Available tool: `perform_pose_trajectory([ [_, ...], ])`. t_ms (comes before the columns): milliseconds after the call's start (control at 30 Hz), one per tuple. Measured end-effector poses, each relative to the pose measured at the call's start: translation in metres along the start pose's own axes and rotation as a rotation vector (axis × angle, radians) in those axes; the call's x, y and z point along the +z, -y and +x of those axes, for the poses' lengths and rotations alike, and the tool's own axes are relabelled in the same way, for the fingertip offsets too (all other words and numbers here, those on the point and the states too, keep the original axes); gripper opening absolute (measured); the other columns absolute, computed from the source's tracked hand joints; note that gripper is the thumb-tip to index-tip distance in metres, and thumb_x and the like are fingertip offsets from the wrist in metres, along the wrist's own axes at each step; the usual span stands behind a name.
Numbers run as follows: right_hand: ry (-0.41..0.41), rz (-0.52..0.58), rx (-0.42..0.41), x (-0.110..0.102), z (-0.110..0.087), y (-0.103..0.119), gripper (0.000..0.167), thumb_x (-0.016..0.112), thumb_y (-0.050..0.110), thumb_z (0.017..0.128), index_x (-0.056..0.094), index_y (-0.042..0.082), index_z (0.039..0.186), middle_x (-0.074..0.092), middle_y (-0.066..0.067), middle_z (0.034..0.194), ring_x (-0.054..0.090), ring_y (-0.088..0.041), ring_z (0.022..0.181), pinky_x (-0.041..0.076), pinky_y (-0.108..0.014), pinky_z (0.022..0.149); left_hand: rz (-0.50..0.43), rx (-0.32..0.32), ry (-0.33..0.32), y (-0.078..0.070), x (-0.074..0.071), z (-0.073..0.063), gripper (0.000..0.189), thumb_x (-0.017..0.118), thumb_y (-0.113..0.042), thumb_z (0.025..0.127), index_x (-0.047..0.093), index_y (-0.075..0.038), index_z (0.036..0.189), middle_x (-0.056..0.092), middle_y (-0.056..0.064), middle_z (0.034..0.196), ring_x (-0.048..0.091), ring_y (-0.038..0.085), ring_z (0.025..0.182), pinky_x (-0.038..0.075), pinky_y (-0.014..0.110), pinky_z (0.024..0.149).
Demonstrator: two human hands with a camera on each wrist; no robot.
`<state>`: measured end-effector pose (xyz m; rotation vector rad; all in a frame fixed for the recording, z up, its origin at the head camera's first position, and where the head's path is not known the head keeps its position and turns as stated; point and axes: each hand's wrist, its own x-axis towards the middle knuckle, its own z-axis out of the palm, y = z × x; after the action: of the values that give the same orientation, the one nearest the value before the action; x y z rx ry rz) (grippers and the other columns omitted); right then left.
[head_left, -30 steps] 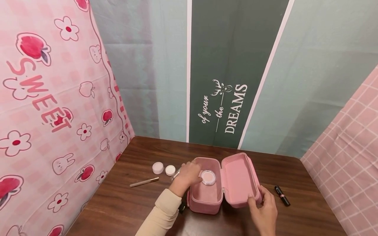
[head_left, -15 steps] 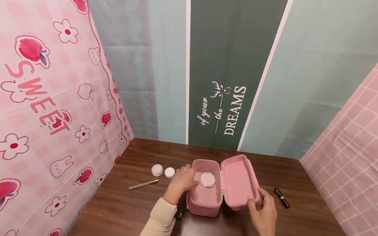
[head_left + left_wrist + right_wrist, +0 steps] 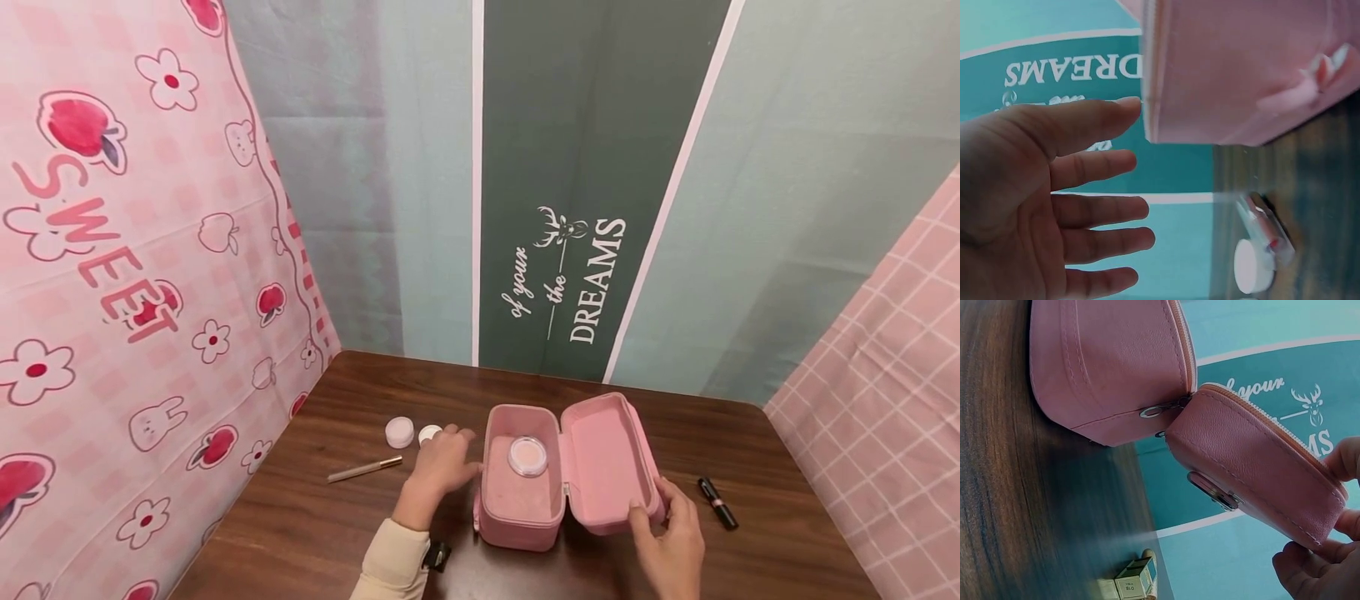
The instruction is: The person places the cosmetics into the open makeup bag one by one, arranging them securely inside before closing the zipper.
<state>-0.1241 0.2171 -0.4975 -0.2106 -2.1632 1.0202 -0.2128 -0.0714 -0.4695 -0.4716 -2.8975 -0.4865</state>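
A pink zippered cosmetic case (image 3: 521, 533) stands on the table with its lid (image 3: 611, 467) swung out to the right. Inside lies a round clear-rimmed compact (image 3: 528, 456). My right hand (image 3: 671, 533) pinches the lid's right edge between thumb and fingers, also visible in the right wrist view. Just left of the case, my left hand (image 3: 444, 467) hovers with spread fingers, holding nothing, and partly covers a small white jar (image 3: 430, 434). In the left wrist view, a clear tube with something red inside (image 3: 1265, 228) lies beside that white jar (image 3: 1252, 266); the hand hides the tube from the head view.
Farther left are a pale pink round jar (image 3: 400, 432) and a slim gold-ended stick (image 3: 364, 469). A black lipstick-like tube (image 3: 717, 502) lies right of the case. Cloth backdrops (image 3: 555, 167) hang behind and beside the wooden table (image 3: 300, 533).
My left hand has moved left, from over the case's left rim to above the table by the white jar. The right hand keeps holding the lid.
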Motion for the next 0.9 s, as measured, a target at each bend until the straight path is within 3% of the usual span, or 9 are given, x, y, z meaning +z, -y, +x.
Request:
perform_pose_trajectory([
  [200, 0.008, 0.012, 0.017, 0.000, -0.003, 0.001, 0.043, 0.067, 0.000, 0.073, 0.058, -0.006, 0.115, 0.055, -0.020, 0.116, 0.043, 0.002, 0.093, 0.031, -0.002, 0.074, -0.002, -0.051, 0.001, 0.014, 0.008, -0.010, 0.044, 0.076, -0.033, 0.070, 0.066, -0.007, 0.105, 0.060, 0.015, 0.091, 0.060, 0.035, 0.077, 0.044, 0.047, 0.061],
  [467, 0.004, 0.019, -0.021, -0.002, -0.001, -0.001, 0.043, 0.067, -0.001, 0.072, 0.057, -0.007, 0.113, 0.055, -0.023, 0.115, 0.053, -0.027, 0.094, 0.031, -0.001, 0.073, -0.015, -0.081, -0.042, 0.030, 0.016, -0.021, 0.042, 0.077, -0.031, 0.070, 0.066, -0.004, 0.100, 0.058, 0.013, 0.084, 0.060, 0.034, 0.072, 0.045, 0.047, 0.056],
  [767, 0.017, 0.024, -0.010, -0.004, -0.001, -0.002, 0.044, 0.067, -0.002, 0.071, 0.057, -0.007, 0.113, 0.054, -0.023, 0.115, 0.052, -0.027, 0.096, 0.031, -0.002, 0.073, -0.030, -0.124, -0.117, 0.044, 0.021, -0.030, 0.036, 0.078, -0.025, 0.069, 0.067, -0.005, 0.095, 0.057, 0.009, 0.079, 0.060, 0.030, 0.070, 0.044, 0.046, 0.056],
  [900, 0.024, 0.021, -0.017, -0.005, 0.000, -0.001, 0.044, 0.067, -0.001, 0.071, 0.057, -0.007, 0.113, 0.054, -0.023, 0.115, 0.052, -0.028, 0.094, 0.030, -0.002, 0.072, -0.029, -0.131, -0.145, 0.050, 0.021, -0.033, 0.038, 0.079, -0.025, 0.069, 0.066, -0.003, 0.098, 0.060, 0.011, 0.085, 0.060, 0.033, 0.073, 0.045, 0.049, 0.058],
])
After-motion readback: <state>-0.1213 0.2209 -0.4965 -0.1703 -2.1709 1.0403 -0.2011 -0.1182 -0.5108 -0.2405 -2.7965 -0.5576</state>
